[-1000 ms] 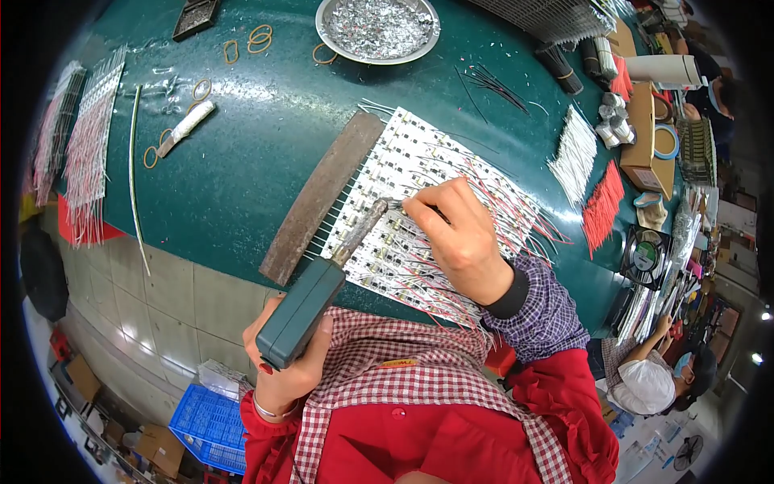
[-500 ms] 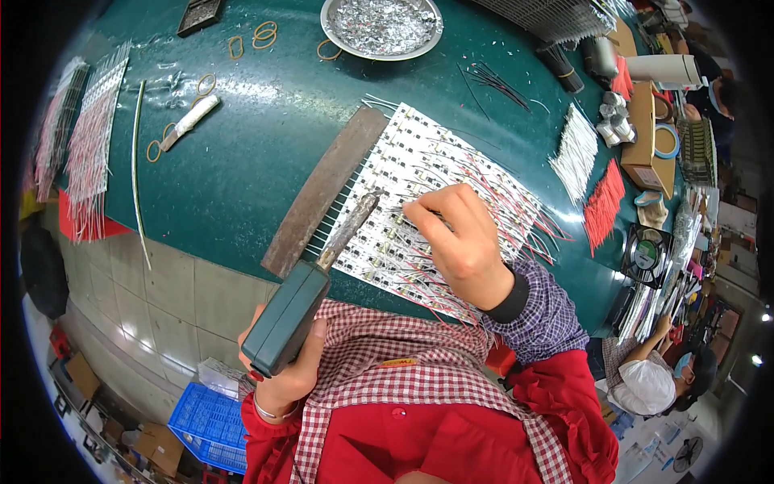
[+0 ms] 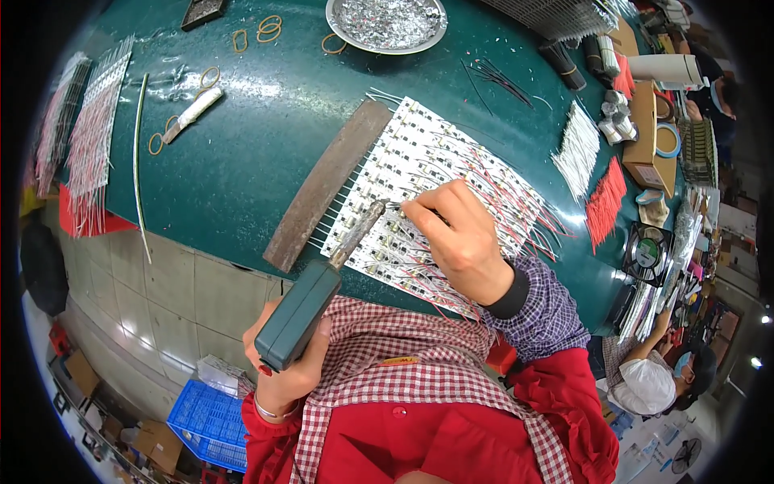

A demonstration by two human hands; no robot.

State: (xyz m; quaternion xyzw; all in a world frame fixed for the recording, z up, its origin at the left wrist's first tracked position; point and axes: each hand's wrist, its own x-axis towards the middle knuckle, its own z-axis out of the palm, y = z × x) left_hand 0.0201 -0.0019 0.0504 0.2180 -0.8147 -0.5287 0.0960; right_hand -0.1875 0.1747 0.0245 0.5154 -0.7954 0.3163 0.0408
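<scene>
Your left hand (image 3: 290, 379) was wrapped tightly around the green soldering iron (image 3: 310, 306), its tip resting on the white LED strip panel (image 3: 419, 169). Your right hand (image 3: 459, 238) pinched a thin wire against that panel, just beside the tip. A rusty metal bar (image 3: 326, 185) lay along the panel's left edge, on the green table (image 3: 242, 161).

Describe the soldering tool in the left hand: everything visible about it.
The soldering tool has a boxy dark green body, plastic by its look, and a long dull metal barrel pointing up and to the right. The left hand grips the body's lower end, thumb on its side. The barrel's tip sits over the white panel of wired circuit strips on the green table, right beside the right hand's fingertips. Whether the tip touches the panel cannot be told.
</scene>
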